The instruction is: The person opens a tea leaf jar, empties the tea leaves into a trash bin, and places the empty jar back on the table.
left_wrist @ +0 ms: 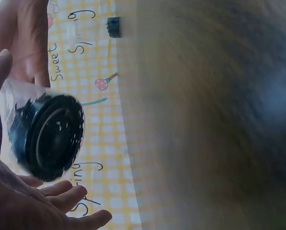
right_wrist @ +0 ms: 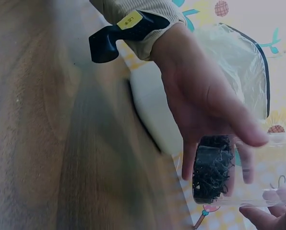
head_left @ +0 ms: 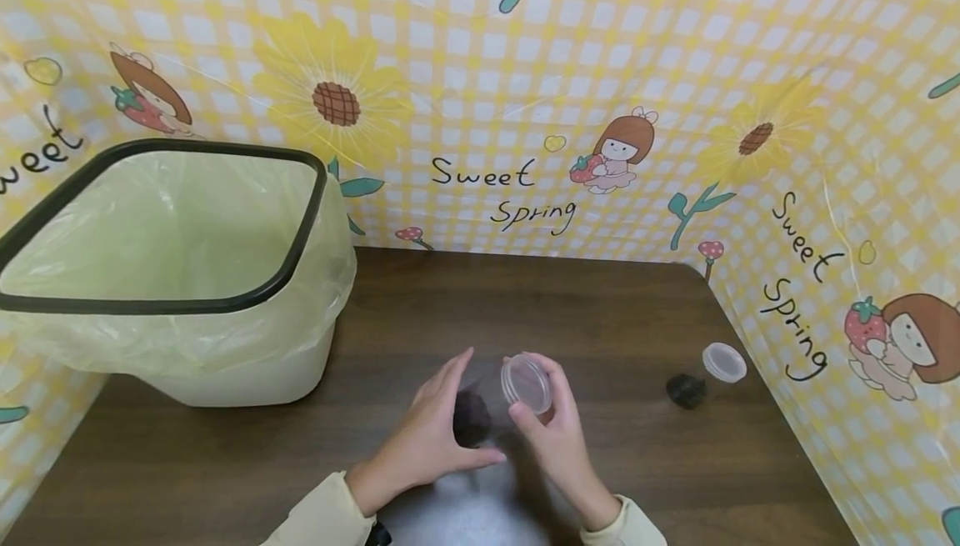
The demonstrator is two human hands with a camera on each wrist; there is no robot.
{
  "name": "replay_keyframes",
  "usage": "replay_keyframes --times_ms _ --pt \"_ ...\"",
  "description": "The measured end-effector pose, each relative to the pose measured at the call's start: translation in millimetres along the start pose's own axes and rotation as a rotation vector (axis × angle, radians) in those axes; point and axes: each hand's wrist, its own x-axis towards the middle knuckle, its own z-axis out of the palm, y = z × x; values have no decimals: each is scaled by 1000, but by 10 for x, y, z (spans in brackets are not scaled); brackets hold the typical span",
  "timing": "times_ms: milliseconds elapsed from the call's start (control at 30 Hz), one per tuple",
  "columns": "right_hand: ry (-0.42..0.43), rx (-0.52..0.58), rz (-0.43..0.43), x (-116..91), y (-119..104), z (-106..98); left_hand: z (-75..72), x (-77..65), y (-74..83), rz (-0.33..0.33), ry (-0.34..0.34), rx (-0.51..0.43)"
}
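A clear plastic jar (head_left: 472, 418) with dark, wiry bits packed at its base lies tilted between my hands, above the table. My right hand (head_left: 558, 442) grips it near its round, clear rim end, thumb on the near side. Around the dark end, my left hand (head_left: 423, 438) is spread wide, thumb and fingers apart and nearly straight. The left wrist view shows the jar's black-looking base (left_wrist: 56, 139) facing the camera, with left fingertips (left_wrist: 76, 196) beyond it. In the right wrist view, the dark bits (right_wrist: 214, 167) show through the wall.
A second clear jar, with dark contents (head_left: 686, 392) low inside and a whitish lid (head_left: 724, 363), stands at the table's right. At the left is a white bin (head_left: 247, 379) with a pale green liner and black rim. Yellow checked sheeting (head_left: 480, 96) walls the brown table (head_left: 585, 304).
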Motion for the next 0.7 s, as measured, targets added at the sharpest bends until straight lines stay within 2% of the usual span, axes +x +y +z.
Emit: replay_keyframes --times_ms 200,367,533,700 --pt "20 15 19 25 -1 44 54 39 24 -24 24 -11" --pt "23 16 5 51 15 53 54 61 22 21 53 -24" --pt "43 44 36 58 6 70 53 79 25 67 65 -34" --pt "90 69 57 66 -10 113 70 93 31 90 122 -49"
